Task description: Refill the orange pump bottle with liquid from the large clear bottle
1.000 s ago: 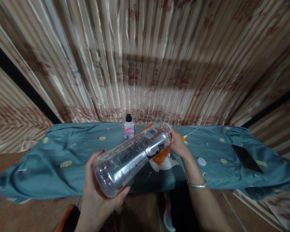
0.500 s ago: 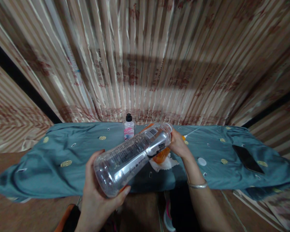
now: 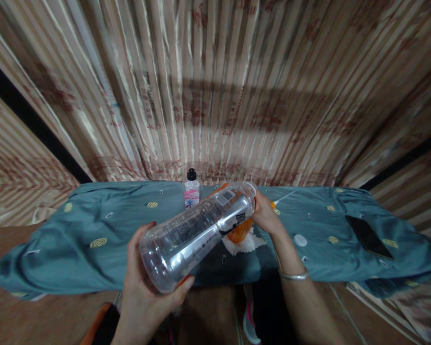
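Main risk: L hand point(image 3: 143, 292) cups the base of the clear bottle point(image 3: 197, 235) w/ thumb underneath; if the smooth plastic slips or that grip loosens, the base end could drop off the near edge of the tabletop point(image 3: 75, 254) to the floor. Squeezing too hard might dent the thin wall. Lowering or swinging the neck end could prob. knock the orange item point(image 3: 240, 232) on its white tissue point(image 3: 249, 244), partly hidden behind the bottle, or the small black-capped bottle point(image 3: 191, 191) just beyond. Position: clear bottle is tilted, held betw. both hands, base at L palm, neck up and away at R hand point(image 3: 267, 213), which holds that end, fingers mostly hidden, so exact grip unclear. White disc point(image 3: 300, 240) lies right of R hand, apart.
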A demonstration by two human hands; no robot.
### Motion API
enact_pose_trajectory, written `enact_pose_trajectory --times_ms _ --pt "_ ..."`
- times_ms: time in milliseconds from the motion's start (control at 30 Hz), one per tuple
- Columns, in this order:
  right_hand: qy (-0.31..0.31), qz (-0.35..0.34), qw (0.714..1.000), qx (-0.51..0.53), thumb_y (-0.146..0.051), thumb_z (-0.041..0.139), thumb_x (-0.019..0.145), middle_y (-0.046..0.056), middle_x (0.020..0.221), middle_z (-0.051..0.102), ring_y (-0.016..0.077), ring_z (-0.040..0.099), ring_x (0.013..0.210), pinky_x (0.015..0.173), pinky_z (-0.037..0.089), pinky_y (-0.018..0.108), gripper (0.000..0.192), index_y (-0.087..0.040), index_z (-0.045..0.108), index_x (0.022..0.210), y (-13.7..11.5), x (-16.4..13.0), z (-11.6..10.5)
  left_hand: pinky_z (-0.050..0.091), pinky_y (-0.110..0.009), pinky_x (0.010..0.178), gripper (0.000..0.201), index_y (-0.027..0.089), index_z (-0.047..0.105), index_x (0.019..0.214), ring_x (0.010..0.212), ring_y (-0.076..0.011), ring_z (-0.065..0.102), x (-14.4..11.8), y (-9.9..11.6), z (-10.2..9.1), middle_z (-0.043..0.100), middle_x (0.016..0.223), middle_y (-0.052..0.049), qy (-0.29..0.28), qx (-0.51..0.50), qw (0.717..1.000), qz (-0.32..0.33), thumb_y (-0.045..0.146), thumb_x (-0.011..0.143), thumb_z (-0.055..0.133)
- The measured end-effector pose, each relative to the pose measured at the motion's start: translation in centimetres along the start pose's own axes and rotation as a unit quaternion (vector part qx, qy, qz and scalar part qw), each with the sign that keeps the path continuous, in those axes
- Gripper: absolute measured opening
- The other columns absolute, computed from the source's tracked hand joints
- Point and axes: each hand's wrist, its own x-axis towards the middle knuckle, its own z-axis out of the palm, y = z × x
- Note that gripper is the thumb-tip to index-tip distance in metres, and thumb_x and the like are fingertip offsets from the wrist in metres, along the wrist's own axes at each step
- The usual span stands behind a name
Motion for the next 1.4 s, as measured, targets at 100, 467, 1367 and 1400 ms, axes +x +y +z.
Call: enact_pose_trajectory --times_ms 100,467,1367,1400 --pt "0.006 -0.005 1.000 0.004 -0.028 0.062 0.074 0.008 0.105 0.081 0.0283 0.075 0.094 0.086 0.059 0.041 0.036 -0.022 0.066 0.110 0.12 -0.01 0.12 0.059 -0.049 0.105 0.092 0.022 0.053 0.137 0.118 -0.0345 0.071 -0.01 0.02 0.05 0.066 0.133 -0.012 -0.001 -0.007 1.000 -0.005 0.039 0.056 0.093" --pt "0.006 -0.014 1.000 0.003 -0.026 0.063 0.074 0.006 0.099 0.080 0.0264 0.073 0.090 0.081 0.057 0.037 0.035 -0.023 0.066 0.108 0.24 -0.08 0.09 0.062 -0.046 0.101 0.091 0.022 0.052 0.137 0.116 -0.0334 0.073 -0.01 0.34 0.04 0.068 0.130 -0.012 -0.003 -0.014 1.000 -0.013 0.037 0.056 0.092" --pt "0.007 -0.011 1.000 -0.001 -0.029 0.062 0.075 0.008 0.101 0.080 0.0281 0.074 0.092 0.084 0.059 0.041 0.031 -0.023 0.065 0.105 0.16 -0.05 0.01 0.062 -0.044 0.101 0.092 0.022 0.053 0.137 0.117 -0.0334 0.073 -0.07 0.78 0.10 0.069 0.130 -0.011 -0.002 -0.023 0.999 -0.024 0.036 0.055 0.093" --pt "0.007 -0.012 1.000 -0.001 -0.029 0.062 0.075 0.008 0.102 0.080 0.0278 0.074 0.093 0.085 0.059 0.040 0.031 -0.023 0.065 0.106 0.16 -0.06 0.01 0.062 -0.045 0.101 0.092 0.022 0.053 0.136 0.116 -0.0342 0.073 -0.06 0.81 0.13 0.069 0.130 -0.011 -0.001 -0.025 0.999 -0.023 0.036 0.055 0.093"
